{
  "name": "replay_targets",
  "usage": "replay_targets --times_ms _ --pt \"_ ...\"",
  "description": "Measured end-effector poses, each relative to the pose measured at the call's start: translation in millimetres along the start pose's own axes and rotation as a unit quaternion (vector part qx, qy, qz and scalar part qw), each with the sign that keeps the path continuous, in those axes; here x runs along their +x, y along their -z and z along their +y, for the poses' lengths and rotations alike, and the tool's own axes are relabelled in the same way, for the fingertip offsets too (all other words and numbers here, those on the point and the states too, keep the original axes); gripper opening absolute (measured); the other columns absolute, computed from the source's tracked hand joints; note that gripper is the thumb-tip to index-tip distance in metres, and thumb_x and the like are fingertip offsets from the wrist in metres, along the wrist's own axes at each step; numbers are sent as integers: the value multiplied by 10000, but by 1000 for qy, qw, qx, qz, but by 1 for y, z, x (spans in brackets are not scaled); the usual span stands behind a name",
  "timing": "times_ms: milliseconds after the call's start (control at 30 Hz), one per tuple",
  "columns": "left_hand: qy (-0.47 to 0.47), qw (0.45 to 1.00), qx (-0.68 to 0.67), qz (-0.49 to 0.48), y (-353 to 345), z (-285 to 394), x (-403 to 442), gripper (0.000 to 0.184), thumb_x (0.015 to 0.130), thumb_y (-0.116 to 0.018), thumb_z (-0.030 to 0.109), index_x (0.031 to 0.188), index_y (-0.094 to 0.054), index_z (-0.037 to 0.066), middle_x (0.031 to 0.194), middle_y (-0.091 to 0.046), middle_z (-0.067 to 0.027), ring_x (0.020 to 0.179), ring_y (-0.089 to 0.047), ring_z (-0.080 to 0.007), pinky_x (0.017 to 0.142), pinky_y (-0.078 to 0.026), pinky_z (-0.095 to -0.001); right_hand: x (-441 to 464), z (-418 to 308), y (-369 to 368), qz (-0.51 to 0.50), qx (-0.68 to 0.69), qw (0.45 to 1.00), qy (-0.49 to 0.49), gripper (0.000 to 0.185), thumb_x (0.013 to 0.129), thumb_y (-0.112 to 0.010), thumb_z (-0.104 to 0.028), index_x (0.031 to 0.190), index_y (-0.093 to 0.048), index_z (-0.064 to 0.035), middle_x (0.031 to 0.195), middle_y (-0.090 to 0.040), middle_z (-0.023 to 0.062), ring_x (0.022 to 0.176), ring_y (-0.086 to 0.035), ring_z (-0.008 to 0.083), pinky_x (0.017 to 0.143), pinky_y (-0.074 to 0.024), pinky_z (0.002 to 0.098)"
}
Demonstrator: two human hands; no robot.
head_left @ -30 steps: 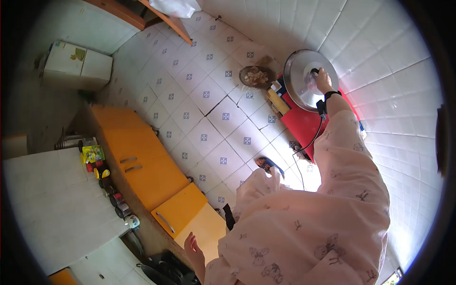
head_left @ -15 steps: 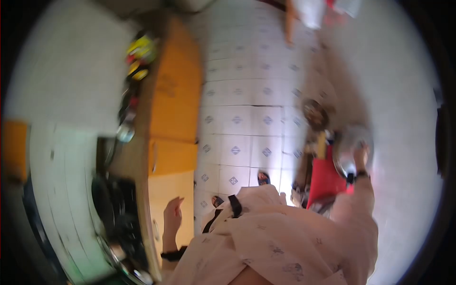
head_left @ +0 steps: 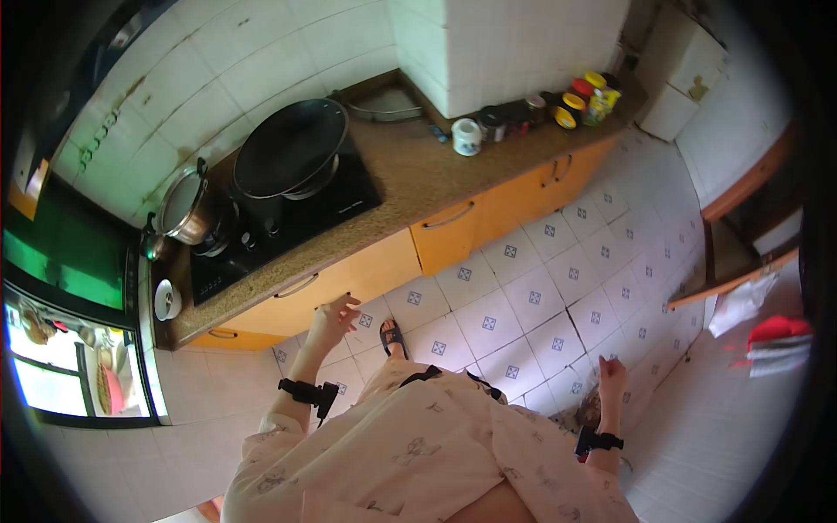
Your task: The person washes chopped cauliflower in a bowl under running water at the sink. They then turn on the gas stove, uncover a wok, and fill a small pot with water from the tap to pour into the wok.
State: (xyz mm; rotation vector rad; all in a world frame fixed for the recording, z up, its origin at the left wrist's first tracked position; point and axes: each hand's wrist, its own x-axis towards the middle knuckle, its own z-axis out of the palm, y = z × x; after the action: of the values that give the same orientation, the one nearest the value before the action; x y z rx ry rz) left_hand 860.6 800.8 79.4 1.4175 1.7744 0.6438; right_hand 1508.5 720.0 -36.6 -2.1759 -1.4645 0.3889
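Observation:
My left hand [head_left: 334, 321] is held out in front of the light-yellow cabinet doors [head_left: 362, 275], below the counter edge. Its fingers are apart and it holds nothing. Over the tiled floor, well away from the counter, hangs my right hand [head_left: 613, 379], its fingers curled in with nothing seen in them. Black straps circle both wrists. The nearest things beyond my left hand are a black cooktop [head_left: 283, 222], a large dark wok [head_left: 292, 148] on it, and a steel pot [head_left: 185, 209] beside the wok. A small white bowl [head_left: 167, 299] sits at the counter's near end.
Along the brown counter [head_left: 405, 179] stand a white jar [head_left: 466, 137] and several condiment jars [head_left: 568, 112]. A window [head_left: 78, 349] is on the left. To the right are a wooden frame [head_left: 741, 270], white bags [head_left: 741, 305] and, farther back, a white cabinet-like unit [head_left: 680, 74].
My view has swung left, toward the cooktop. My right hand has come away from the round metal vessel at the right, now out of view. My left hand remains empty.

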Motion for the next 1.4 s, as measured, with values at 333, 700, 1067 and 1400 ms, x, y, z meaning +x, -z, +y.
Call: replay_targets --times_ms 333,700,1067,1400 --pt "-56 951 170 253 134 -112 110 189 865 -593 251 938 -595 77 747 -628 -117 694 -617 -322 557 -476 -391 79 -310 -63 -28 -27 986 159 117 882 -581 -130 963 -620 -55 824 -647 85 611 -608 203 577 -480 306" --pt "-14 915 347 205 192 -141 194 375 899 -558 312 1126 -433 40 879 -583 -184 745 -628 -343 575 -513 -444 121 -466 -124 -130 -16 938 320 95 821 -627 -84 913 -618 -61 805 -631 84 606 -609 212 558 -481 300" --pt "83 924 325 185 190 -141 210 355 918 -532 344 1059 -399 46 807 -627 -180 704 -646 -362 559 -503 -451 190 -504 -168 -166 -6 919 358 82 812 -628 -65 891 -610 -55 799 -628 91 629 -622 228 574 -488 319" --pt "233 898 278 249 172 -130 218 445 907 -514 449 1148 -363 107 746 -657 -209 702 -641 -413 574 -488 -504 233 -522 -181 -185 32 907 377 79 823 -632 -59 894 -607 -35 826 -629 107 698 -643 235 607 -508 316"
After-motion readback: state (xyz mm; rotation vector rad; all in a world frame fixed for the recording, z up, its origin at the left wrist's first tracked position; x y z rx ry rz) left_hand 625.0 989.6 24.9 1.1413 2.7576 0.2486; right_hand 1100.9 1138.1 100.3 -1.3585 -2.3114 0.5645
